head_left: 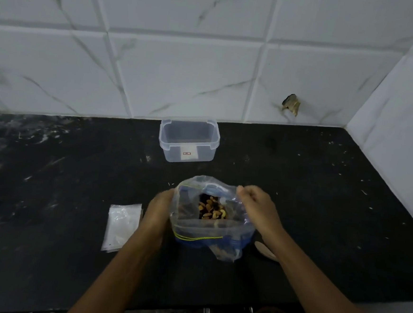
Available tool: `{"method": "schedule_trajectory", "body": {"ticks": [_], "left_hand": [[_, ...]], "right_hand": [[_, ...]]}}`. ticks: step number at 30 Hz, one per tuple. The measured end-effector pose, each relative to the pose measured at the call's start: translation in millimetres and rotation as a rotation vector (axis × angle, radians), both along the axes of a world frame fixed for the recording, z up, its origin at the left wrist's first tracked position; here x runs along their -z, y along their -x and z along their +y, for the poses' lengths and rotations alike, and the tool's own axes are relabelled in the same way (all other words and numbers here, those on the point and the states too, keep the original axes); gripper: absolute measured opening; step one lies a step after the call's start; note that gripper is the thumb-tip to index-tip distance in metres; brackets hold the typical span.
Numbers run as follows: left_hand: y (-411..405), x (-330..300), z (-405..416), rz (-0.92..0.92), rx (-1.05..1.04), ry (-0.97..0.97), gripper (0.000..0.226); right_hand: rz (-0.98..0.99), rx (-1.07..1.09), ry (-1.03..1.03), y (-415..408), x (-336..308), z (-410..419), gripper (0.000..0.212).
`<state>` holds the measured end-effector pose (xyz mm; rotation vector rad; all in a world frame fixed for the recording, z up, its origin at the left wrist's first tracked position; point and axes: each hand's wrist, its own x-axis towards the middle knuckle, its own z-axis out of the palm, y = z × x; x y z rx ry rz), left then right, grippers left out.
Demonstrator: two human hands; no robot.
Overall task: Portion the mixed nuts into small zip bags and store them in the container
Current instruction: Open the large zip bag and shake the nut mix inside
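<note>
Since the big zip bag (211, 221) of mixed nuts (211, 209) is thin soft film with loose weight at the bottom, it'll slump; best held at the stiffer zip rim. It sits on the counter (319, 214) between both hands. Left hand (158, 210) grips the left rim, right hand (256, 204) pinches the right rim, mouth spread open. Small zip bags (122, 226) lie just left of the left hand; container (189, 141) stands open behind, well apart.
</note>
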<state>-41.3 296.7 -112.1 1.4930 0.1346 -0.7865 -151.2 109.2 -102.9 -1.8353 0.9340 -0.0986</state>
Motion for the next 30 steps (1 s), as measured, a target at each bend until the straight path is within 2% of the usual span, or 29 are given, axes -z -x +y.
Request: {"method": "schedule_trajectory", "body": {"ticks": [3,5,6,7,9,11,13,15,17,18,20,22,24,25,27,28,30], "left_hand": [[21.9,-3.0,4.1,-0.908,-0.034,-0.421,0.03],[43.5,-15.1,-1.3,-1.431,0.125,-0.436,0.021],[53.6,-16.7,-6.4,-1.574,0.311,-0.431,0.017],[60.9,-19.4,-11.9,-1.639,0.51,-0.462,0.019],[69.1,-20.1,-16.8,-1.602,0.806,-0.573,0.025],[70.9,-15.4,-14.3,-1.646,0.988,-0.595,0.016],[68.5,-11.3,-1.3,-1.764,1.013,-0.514,0.011],[61.0,-4.2,11.6,-1.773,0.973,-0.463,0.015],[59.4,-1.3,21.5,-1.736,0.885,-0.442,0.023],[60.5,1.3,24.1,-1.678,0.767,-0.419,0.03],[58.1,3.1,22.1,-1.546,0.441,-0.421,0.032],[48.2,-2.2,13.6,-1.311,0.268,-0.573,0.045],[33.5,-0.4,0.7,-1.015,0.374,-0.735,0.063],[27.9,4.6,-6.3,-0.927,0.447,-0.762,0.059],[22.1,13.1,-16.4,-0.859,0.471,-0.702,0.029],[21.1,14.5,-19.7,-0.812,0.451,-0.641,0.021],[17.6,10.5,-24.0,-0.596,0.346,-0.466,0.027]], "right_hand": [[-0.029,-0.15,0.312,-12.6,-6.0,-0.3,0.057],[0.059,-0.281,0.543,-22.1,-3.2,1.0,0.063],[0.095,-0.334,0.638,-25.6,-0.5,2.2,0.054],[0.115,-0.366,0.696,-27.8,-0.8,2.9,0.04],[0.098,-0.364,0.649,-32.5,-2.5,0.1,0.02],[0.05,-0.226,0.498,-34.9,-7.4,-10.5,0.024],[0.0,0.012,0.227,-34.9,-17.3,-25.2,0.024],[-0.01,0.14,-0.061,-31.7,-21.8,-32.6,0.018],[0.038,0.129,-0.212,-24.8,-18.5,-28.9,0.015],[0.041,0.117,-0.239,-21.3,-15.4,-25.2,0.015],[0.005,0.141,-0.219,-16.3,-6.9,-19.9,0.018],[-0.022,0.182,-0.125,-11.3,-3.6,-13.9,0.019],[-0.036,0.206,-0.05,-7.1,0.6,-4.5,0.03],[-0.053,0.206,-0.019,-4.8,4.0,2.2,0.034],[-0.083,0.158,0.031,-2.7,6.9,15.3,0.03],[-0.098,0.122,0.05,-2.4,9.3,18.9,0.023],[-0.112,0.11,0.002,-2.1,12.0,17.4,0.008]]}}
